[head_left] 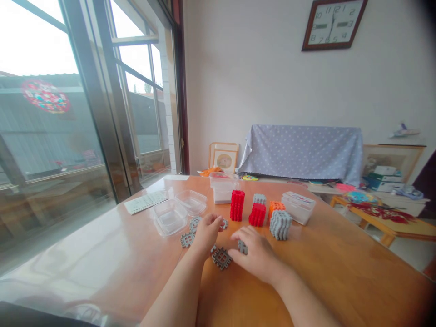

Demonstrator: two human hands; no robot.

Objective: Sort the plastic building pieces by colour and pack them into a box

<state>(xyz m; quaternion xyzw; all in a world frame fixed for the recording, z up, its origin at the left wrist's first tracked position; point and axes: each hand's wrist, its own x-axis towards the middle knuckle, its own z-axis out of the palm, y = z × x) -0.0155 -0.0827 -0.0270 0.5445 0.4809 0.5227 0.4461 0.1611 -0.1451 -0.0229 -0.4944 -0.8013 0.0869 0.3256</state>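
My left hand [208, 234] pinches a small grey interlocking tile [224, 224] between thumb and fingertips. Just to the right, my right hand [257, 254] curls its thumb and fingers round another grey interlocking tile [242, 246], partly hidden by the hand. Below and between the hands, a dark grey tile [221, 258] with square holes and notched edges lies flat on the table. More loose grey tiles [187, 240] lie beside my left wrist, some partly covered by it. Beyond the hands stand a tall red stack [237, 205], a shorter red stack [257, 215] and a grey stack [280, 224].
An orange stack [275, 207] and another grey stack [259, 199] stand behind. Clear plastic containers [169, 218] sit at left, a lidded box [298, 208] at right and a tub [222, 195] at the back. Printed paper [146, 202] lies on the wooden table [340, 268].
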